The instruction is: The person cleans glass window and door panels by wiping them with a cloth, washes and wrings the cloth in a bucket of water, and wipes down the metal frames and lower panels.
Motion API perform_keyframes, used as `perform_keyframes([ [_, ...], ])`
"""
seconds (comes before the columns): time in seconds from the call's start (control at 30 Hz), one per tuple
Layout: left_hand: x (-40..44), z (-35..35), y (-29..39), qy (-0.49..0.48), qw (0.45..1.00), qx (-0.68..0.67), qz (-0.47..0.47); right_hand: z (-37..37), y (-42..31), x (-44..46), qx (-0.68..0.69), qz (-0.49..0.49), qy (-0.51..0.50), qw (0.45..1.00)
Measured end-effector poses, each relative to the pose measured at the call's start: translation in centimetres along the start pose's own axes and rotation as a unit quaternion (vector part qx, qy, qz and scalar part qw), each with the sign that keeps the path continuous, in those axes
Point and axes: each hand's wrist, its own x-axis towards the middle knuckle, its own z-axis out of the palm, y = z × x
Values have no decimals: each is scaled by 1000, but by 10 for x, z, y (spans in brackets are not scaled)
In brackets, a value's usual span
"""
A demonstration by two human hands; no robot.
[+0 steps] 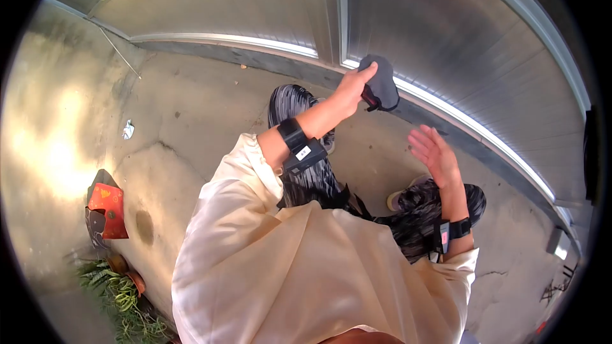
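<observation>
My left hand (352,89) is closed on a dark grey cloth piece (380,80) with a rounded outline and a bit of black and red at its lower edge; its exact kind I cannot make out. The cloth piece is in front of the silvery panel (440,38), close to the bright metal rail along its bottom; whether they touch I cannot tell. Lower and to the right, my right hand (435,156) hangs in the air above the floor, fingers stretched out, holding nothing. Black bands with small boxes are strapped round both forearms.
My bent knees in patterned trousers (319,178) are between my arms. On the concrete floor (210,102) at left lie a crumpled white scrap (128,129) and a red and dark bag (109,210), with potted plants (124,293) below. A grey box (558,243) stands at far right.
</observation>
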Motion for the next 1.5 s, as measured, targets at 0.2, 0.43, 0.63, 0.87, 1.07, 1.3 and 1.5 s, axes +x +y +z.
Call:
perform_keyframes([
  [0.2,46,51,101,77,766,393,503,-29,-44,-72,29,-89,60,994],
  [0.43,111,47,47,203,405,625,636,-50,-45,-144,40,-133,113,984],
  [0.63,136,-43,-41,51,399,773,491,-54,-22,-168,58,-105,197,973],
  [0.87,74,-11,39,118,706,527,458,-38,-28,-132,14,-119,169,978],
  [1.07,25,-117,195,-51,913,-65,398,-48,-14,-90,9,-94,159,983],
  [1.3,38,-194,317,355,661,326,575,-82,22,-45,-80,-21,238,968],
  [1.5,122,-189,244,478,483,455,576,-73,23,-34,-174,-27,206,963],
])
